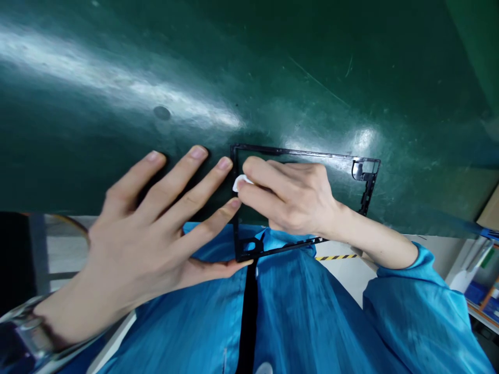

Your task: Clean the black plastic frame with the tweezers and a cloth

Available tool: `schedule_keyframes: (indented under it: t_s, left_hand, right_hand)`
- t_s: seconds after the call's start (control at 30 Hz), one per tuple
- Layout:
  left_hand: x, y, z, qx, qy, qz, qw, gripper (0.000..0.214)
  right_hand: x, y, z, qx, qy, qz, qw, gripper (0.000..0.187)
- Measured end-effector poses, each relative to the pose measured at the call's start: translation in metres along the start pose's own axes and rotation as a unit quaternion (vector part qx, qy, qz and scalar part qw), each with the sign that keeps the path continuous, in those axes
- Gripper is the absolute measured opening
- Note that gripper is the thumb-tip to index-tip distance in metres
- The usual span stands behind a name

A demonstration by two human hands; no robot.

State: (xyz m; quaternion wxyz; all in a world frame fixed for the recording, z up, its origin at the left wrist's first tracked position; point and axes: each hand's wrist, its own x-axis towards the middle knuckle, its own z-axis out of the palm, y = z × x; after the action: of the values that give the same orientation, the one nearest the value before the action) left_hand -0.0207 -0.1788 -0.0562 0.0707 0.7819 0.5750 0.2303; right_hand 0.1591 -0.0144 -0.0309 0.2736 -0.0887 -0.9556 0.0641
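Observation:
A thin black rectangular plastic frame (pixel 300 152) lies over the edge of the green table, its near side sticking out in front of my blue jacket. My left hand (pixel 156 223) is spread with the palm down, fingertips along the frame's left bar and thumb at its near left corner. My right hand (pixel 292 195) reaches across the frame's opening. Its thumb and index finger pinch a small white wipe (pixel 241 182) against the left bar. The hand covers part of the opening and of the frame's right half.
The glossy green table (pixel 249 62) fills the far part of the view, with a round dark spot (pixel 161 112) on it. Yellow and black tape (pixel 336 257) marks the floor below. Shelving (pixel 483 291) stands at the right edge.

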Motion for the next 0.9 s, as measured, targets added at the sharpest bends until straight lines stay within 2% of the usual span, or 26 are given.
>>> schedule_keyframes:
  t_s: [0.07, 0.13, 0.2, 0.27, 0.33, 0.4, 0.53, 0.77, 0.9]
  left_hand:
    - [0.001, 0.0, 0.001, -0.001, 0.005, 0.002, 1.0, 0.083]
    - [0.002, 0.0, 0.001, -0.003, 0.008, 0.003, 1.0, 0.081]
    - [0.002, -0.001, 0.001, -0.005, 0.015, 0.002, 1.0, 0.079]
    - [0.003, -0.002, 0.002, -0.007, 0.018, -0.001, 1.0, 0.078]
    - [0.003, -0.003, 0.002, -0.007, 0.019, 0.001, 1.0, 0.079]
    - [0.003, -0.003, 0.003, -0.005, 0.023, 0.008, 1.0, 0.082]
    - [0.001, -0.005, 0.003, 0.004, 0.028, 0.012, 1.0, 0.084]
    - [-0.001, -0.004, 0.001, 0.002, 0.014, 0.01, 1.0, 0.078]
    - [0.0, -0.004, -0.001, 0.008, 0.003, 0.016, 1.0, 0.092]
  right_hand:
    - [0.0, 0.004, -0.005, 0.037, -0.062, 0.018, 0.997, 0.035]
    - [0.001, 0.009, -0.011, 0.121, -0.134, 0.066, 0.981, 0.035]
    - [0.002, 0.012, -0.014, 0.219, -0.15, 0.125, 0.956, 0.032]
    - [0.003, 0.013, -0.015, 0.248, -0.145, 0.168, 0.943, 0.03]
    - [0.001, 0.009, -0.014, 0.204, -0.147, 0.188, 0.95, 0.033]
    - [-0.002, 0.002, -0.012, 0.141, -0.145, 0.179, 0.963, 0.035]
    - [-0.012, -0.01, -0.006, 0.06, -0.084, 0.137, 0.985, 0.025]
    - [-0.004, -0.01, -0.001, -0.02, -0.006, 0.079, 0.997, 0.018]
    - [0.002, -0.013, -0.004, -0.053, -0.039, 0.068, 0.996, 0.022]
